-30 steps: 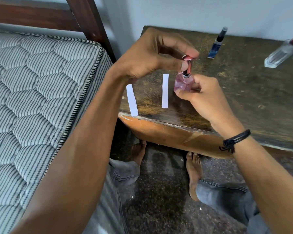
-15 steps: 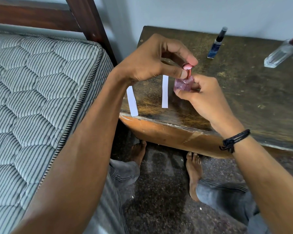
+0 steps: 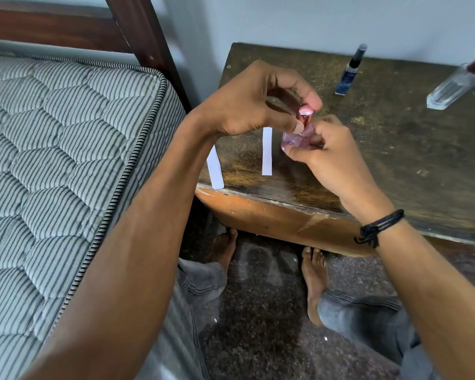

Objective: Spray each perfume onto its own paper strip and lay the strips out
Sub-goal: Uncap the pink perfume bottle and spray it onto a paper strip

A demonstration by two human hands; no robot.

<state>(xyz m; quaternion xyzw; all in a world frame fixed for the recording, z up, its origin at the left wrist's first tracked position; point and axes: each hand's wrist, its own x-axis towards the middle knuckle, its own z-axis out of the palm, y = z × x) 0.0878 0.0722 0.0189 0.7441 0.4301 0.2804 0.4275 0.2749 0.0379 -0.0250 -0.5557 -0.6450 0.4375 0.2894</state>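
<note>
My right hand [image 3: 332, 157] grips the pink bottle [image 3: 296, 139] over the counter [image 3: 395, 146], just right of a strip [image 3: 267, 152]; left fingers [image 3: 311, 100] pinch its cap [image 3: 305, 113]. It looks like small, light, smooth glass, so fragile and slippery: I would hold the body, not the cap.

Three perfume bottles, pink bottle [image 3: 296, 138] centre, blue bottle [image 3: 350, 72] far, clear bottle [image 3: 453, 87] far right, two paper strips, left strip [image 3: 215, 171], right strip [image 3: 267, 150], two hands, left hand [image 3: 247, 102], right hand [image 3: 329, 154], one table [image 3: 395, 149], one mattress [image 3: 66, 160] left.
</note>
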